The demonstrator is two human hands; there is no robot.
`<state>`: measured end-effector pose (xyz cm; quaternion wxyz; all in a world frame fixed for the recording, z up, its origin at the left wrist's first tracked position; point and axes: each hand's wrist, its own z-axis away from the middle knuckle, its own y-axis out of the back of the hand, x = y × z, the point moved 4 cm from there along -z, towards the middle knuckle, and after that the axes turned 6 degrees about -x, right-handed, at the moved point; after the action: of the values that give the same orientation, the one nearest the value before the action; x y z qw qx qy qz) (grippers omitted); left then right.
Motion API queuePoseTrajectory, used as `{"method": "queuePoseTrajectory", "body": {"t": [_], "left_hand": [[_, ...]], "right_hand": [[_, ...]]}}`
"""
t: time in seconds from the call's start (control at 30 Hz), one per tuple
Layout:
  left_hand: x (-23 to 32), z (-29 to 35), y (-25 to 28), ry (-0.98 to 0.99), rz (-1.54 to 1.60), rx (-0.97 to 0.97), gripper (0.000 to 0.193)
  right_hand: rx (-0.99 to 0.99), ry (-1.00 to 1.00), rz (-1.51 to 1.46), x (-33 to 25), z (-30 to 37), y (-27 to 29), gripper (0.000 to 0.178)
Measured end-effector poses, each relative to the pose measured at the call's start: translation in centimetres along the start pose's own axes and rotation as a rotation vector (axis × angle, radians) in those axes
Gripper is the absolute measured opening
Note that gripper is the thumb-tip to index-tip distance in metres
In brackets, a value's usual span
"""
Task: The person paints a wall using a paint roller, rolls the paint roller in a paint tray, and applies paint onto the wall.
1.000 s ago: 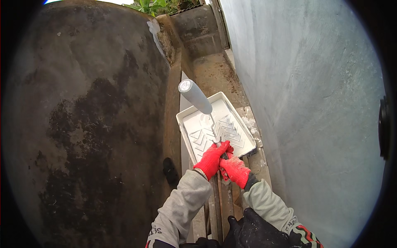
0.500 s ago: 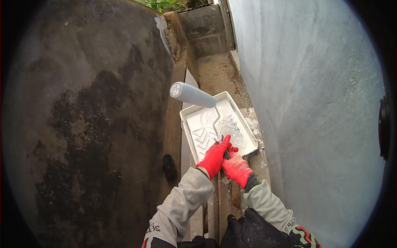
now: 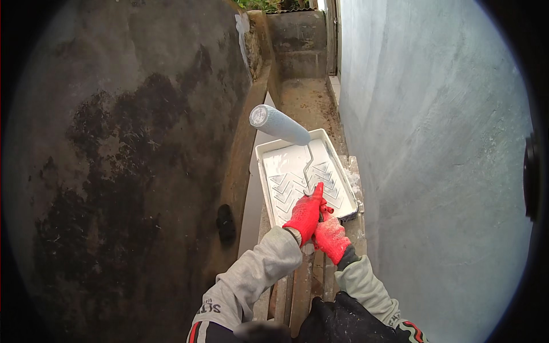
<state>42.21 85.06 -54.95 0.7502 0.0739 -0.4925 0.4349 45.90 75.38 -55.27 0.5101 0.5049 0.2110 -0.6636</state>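
A paint roller (image 3: 282,126) with a pale grey-blue sleeve is held tilted over a white paint tray (image 3: 265,183). Its thin wire frame runs down to my hands. My left hand (image 3: 305,216), in a red knitted glove, is closed round the handle, with one finger stretched along it. Just behind and to the right, my right hand (image 3: 331,235), in a paint-smeared red glove, is also closed on the handle. The grip itself is mostly hidden by the gloves. White paint lies in the tray, and chevron ridges show through it.
The tray rests on a paint-spattered wooden plank stand (image 3: 311,280). A light blue-grey wall (image 3: 434,143) rises close on the right. On the left spreads a dark, stained surface (image 3: 131,171) with a black shoe-like object (image 3: 226,223). A low concrete wall (image 3: 300,43) closes the far end.
The view has shifted slightly, so the roller and hands sit a little farther right in the picture. Both hands keep hold of the roller over the tray.
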Motion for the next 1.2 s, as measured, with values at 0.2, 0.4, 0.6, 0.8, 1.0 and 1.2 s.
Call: {"method": "queuePoseTrajectory", "body": {"t": [0.2, 0.4, 0.6, 0.8, 1.0, 1.2], "left_hand": [[0.3, 0.5, 0.1, 0.022, -0.008, 0.039, 0.056], [0.1, 0.3, 0.2, 0.041, -0.005, 0.031, 0.056], [-0.6, -0.5, 0.6, 0.050, 0.020, 0.033, 0.056], [-1.6, -0.9, 0.9, 0.065, 0.044, 0.060, 0.057], [-2.3, -1.1, 1.2, 0.092, 0.051, 0.088, 0.056], [-3.0, -1.5, 1.7, 0.131, 0.051, 0.078, 0.053]], "right_hand": [[0.039, 0.046, 0.098, -0.8, 0.4, -0.3, 0.041], [0.001, 0.113, 0.245, 1.5, -0.7, -0.5, 0.042], [0.038, 0.055, 0.196, 1.9, -1.0, -0.6, 0.049], [0.041, -0.081, 0.039, 2.3, -1.5, -1.1, 0.049], [-0.009, -0.058, -0.069, 4.1, -1.7, -1.4, 0.047], [0.076, 0.053, 0.027, 5.7, -3.1, -2.1, 0.043]]}}
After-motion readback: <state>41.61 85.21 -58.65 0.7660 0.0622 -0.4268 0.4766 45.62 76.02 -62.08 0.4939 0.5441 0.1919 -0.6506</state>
